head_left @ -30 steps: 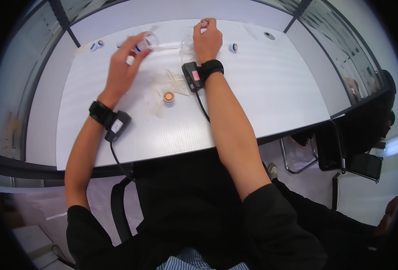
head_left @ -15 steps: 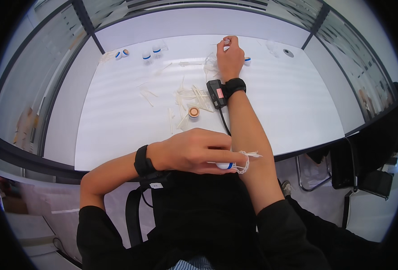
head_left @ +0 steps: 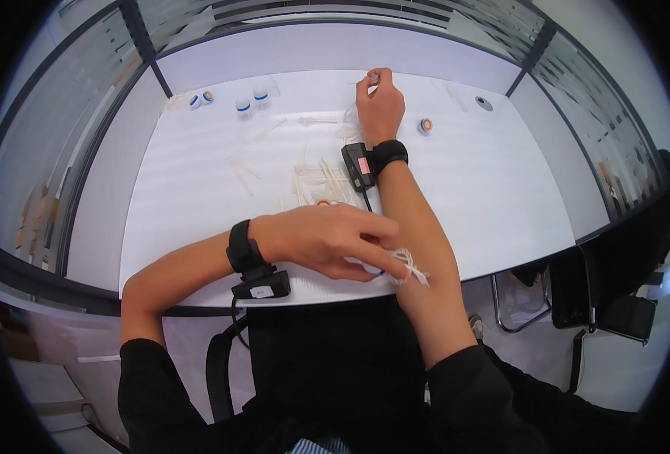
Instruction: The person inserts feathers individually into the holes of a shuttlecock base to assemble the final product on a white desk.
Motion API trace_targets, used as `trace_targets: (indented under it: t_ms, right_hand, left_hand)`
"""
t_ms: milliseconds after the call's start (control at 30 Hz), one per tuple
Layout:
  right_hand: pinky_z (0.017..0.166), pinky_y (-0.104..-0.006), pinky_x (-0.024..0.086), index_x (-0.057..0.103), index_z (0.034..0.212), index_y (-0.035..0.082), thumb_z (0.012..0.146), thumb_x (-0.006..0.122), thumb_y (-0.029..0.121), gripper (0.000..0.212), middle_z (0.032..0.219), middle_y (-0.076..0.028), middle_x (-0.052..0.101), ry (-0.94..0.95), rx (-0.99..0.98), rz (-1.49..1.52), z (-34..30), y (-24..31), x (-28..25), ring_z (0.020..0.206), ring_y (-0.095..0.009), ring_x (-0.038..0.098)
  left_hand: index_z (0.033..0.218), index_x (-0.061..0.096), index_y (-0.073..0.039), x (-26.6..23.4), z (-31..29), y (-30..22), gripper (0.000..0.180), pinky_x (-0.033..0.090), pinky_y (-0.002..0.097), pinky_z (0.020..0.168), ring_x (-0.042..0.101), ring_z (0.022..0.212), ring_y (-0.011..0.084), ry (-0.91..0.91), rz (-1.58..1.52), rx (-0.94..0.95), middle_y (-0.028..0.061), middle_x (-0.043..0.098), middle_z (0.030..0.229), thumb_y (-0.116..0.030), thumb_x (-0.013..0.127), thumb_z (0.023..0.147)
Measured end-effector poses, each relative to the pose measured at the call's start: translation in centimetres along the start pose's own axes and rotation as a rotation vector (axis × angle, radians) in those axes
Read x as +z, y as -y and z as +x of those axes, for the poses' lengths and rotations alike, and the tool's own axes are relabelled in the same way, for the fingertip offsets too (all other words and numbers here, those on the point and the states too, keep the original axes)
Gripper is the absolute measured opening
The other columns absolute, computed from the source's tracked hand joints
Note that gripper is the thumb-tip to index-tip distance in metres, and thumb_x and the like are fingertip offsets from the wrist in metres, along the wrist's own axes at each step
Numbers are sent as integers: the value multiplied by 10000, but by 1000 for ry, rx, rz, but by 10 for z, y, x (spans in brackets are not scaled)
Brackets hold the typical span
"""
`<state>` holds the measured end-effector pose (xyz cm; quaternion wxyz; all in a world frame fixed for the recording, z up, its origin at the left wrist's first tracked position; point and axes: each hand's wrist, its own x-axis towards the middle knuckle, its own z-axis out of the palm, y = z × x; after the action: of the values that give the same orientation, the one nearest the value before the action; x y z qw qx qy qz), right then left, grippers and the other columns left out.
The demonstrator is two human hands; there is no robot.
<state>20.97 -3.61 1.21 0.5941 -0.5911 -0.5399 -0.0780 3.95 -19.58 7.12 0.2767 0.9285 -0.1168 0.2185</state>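
My left hand (head_left: 327, 238) is closed near the front edge of the table, over my right forearm. It grips a small white container with a blue band, now almost wholly behind the fingers. A white looped cord (head_left: 401, 266) with loose ends hangs at its fingertips, close to the forearm. At the far side my right hand (head_left: 381, 112) is raised, pinching a small, whitish see-through piece (head_left: 373, 78) whose kind I cannot make out. To its right on the table is a small blue-banded container (head_left: 425, 126) with a tan round end showing.
Pale thin strips (head_left: 327, 180) lie in the middle of the white table (head_left: 494, 189), with a container partly hidden behind my left hand. Blue-banded containers (head_left: 243, 106) stand at the far left. Low partition walls enclose the table; a round cable hole (head_left: 484, 104) is at far right.
My left hand has shifted slightly, covering most of its container and part of the one on the table. My right hand has moved a little left, revealing the container beside it.
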Motion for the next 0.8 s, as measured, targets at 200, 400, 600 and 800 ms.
trace_targets:
  t_ms: [200,400,600,800]
  right_hand:
    - [583,-438,505,575,930,81,880,603,139,82,704,-101,676,9,-82,6,3,-9,18,641,-353,665]
    - [585,-435,508,579,939,74,879,601,147,98,717,-96,693,28,-86,59,15,-11,32,637,-345,665]
    - [594,-425,513,576,929,71,868,610,151,107,709,-86,689,3,-117,117,12,-18,37,634,-339,665]
    - [604,-434,517,591,929,75,863,609,154,104,701,-95,686,-16,-76,95,13,-16,41,650,-349,666]
  left_hand:
    - [1170,687,-155,-14,-15,37,467,463,332,591,529,685,206,-75,168,32,44,456,793,-8,750,732]
    - [1162,683,-29,-22,-10,28,348,549,277,641,635,793,194,-81,264,107,85,649,1118,-10,671,815]
    - [1141,691,-29,-20,-20,52,343,568,299,708,631,878,225,1,503,115,70,633,1197,-11,671,799]
    - [1102,701,-64,-24,-16,52,327,561,282,699,653,846,216,-179,585,4,57,652,1164,-5,706,781]
